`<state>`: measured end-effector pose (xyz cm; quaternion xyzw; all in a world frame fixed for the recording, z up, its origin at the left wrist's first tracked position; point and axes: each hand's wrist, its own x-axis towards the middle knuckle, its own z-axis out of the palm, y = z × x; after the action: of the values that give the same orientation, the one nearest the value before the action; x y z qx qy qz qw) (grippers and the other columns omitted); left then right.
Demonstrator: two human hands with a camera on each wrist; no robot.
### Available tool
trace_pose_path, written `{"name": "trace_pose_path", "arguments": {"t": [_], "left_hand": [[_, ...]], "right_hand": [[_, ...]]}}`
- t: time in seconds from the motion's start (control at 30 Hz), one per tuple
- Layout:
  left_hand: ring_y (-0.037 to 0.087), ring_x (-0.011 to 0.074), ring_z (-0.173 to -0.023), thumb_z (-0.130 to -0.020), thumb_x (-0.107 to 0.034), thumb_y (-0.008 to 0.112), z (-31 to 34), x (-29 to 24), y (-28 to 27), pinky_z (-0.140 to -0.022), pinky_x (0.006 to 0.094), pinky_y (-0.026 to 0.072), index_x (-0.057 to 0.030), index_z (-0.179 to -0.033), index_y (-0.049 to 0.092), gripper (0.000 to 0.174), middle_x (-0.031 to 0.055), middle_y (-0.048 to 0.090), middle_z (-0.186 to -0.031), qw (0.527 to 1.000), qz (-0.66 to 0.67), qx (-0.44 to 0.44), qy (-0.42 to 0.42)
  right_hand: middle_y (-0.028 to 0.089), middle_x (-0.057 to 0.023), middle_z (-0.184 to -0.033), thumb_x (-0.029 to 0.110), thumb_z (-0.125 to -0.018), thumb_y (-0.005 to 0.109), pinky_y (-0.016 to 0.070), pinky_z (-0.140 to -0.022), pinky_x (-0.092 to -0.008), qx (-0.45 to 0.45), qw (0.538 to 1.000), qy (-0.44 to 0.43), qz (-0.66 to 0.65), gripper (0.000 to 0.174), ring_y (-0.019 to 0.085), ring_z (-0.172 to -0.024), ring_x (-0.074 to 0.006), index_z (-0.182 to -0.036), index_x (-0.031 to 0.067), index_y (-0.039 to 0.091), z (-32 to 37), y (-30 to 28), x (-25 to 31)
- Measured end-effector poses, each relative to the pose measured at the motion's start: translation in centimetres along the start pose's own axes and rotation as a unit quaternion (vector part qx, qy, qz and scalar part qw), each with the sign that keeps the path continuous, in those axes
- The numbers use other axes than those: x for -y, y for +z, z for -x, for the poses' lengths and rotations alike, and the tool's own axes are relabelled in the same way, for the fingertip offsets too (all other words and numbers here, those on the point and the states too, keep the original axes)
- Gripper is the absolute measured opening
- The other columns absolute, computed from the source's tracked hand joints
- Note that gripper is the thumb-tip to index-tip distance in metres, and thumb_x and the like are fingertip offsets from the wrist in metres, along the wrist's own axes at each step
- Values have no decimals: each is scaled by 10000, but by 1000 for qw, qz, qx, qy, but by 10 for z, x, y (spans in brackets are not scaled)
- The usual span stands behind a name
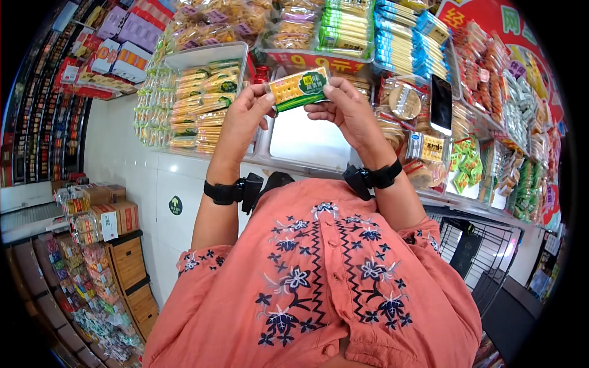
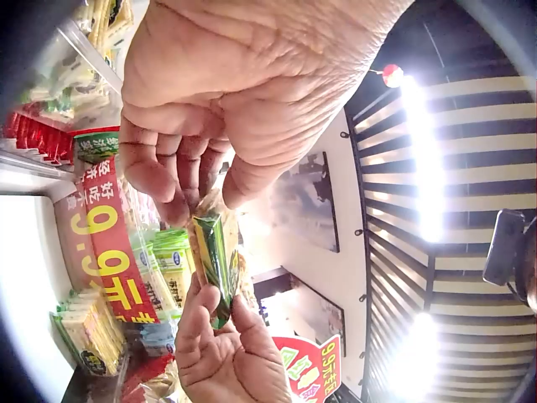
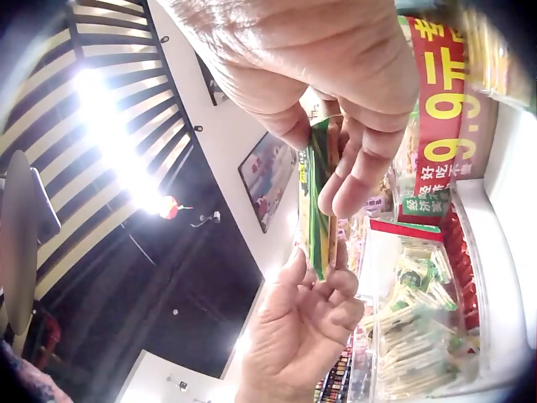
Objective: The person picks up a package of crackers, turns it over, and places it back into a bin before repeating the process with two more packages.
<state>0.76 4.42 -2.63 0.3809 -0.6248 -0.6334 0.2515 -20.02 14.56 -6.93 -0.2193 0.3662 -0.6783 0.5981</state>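
So the little cracker packet (image 1: 299,89) was up in the air, held in both hands over the far edge of the white tray (image 1: 310,140). It had a yellow front with crackers on it, a dark green label patch and a green strip along the bottom. The left hand (image 1: 250,110) had its fingers clamped on one end, thumb on the front, and the right hand (image 1: 346,107) pinched the other end between thumb and fingers. The wrist views showed the packet edge-on, pinched at both ends.

Just left of the tray was a clear plastic bin (image 1: 205,54) loaded with wrapped cracker packs (image 1: 215,104). Beyond the tray there was a red price sign (image 1: 319,62) reading 9.9元, with green-wrapped packs (image 1: 345,30) behind it, and blue-wrapped packs (image 1: 399,46) sat beyond the tray to the right. Right of the tray I could see round biscuits (image 1: 405,102) in clear wrap and a phone (image 1: 441,105) with a dark screen among the snacks.

On the near side of the tray was the person's coral embroidered shirt (image 1: 319,245), and a black wire cart (image 1: 485,245) stood off to the near right.
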Motion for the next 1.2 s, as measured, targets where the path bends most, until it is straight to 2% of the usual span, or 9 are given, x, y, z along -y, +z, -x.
{"name": "trace_pose_path", "arguments": {"t": [0.5, 0.6, 1.1, 1.2], "left_hand": [[621, 70, -814, -994, -268, 614, 3, 9, 1, -620, 199, 440, -2, -1244, 604, 365, 14, 659, -933, 1000, 12, 4, 15], [557, 45, -757, -998, -260, 626, 4, 8, 2, -630, 181, 433, -17, -1230, 617, 336, 4, 645, -943, 1000, 19, 5, 8], [598, 65, -773, -986, -266, 626, -3, 12, 8, -602, 198, 436, 22, -1231, 602, 378, 22, 653, -886, 1000, -1, 19, -18], [539, 26, -748, -980, -255, 647, -4, 11, 10, -619, 171, 400, -38, -1252, 608, 350, -23, 627, -889, 999, -21, 35, -13]], "right_hand": [[676, -118, -1055, 195, -1024, 559, 620, -800, -331, -4, 1000, 0, -2, 223, 728, -887, -227, -1171, 32, 519, 9, -1, -3], [676, -117, -1054, 195, -1023, 561, 621, -801, -332, -8, 1000, 1, -2, 224, 728, -887, -227, -1170, 31, 521, 10, -2, -3], [669, -116, -1056, 174, -1019, 562, 622, -806, -329, -42, 999, 11, 6, 207, 733, -901, -235, -1161, 28, 523, 17, -11, -6], [655, -123, -1096, 160, -1012, 566, 616, -830, -332, -44, 999, 10, 22, 244, 728, -928, -233, -1209, 24, 519, 20, -13, -7]]}}
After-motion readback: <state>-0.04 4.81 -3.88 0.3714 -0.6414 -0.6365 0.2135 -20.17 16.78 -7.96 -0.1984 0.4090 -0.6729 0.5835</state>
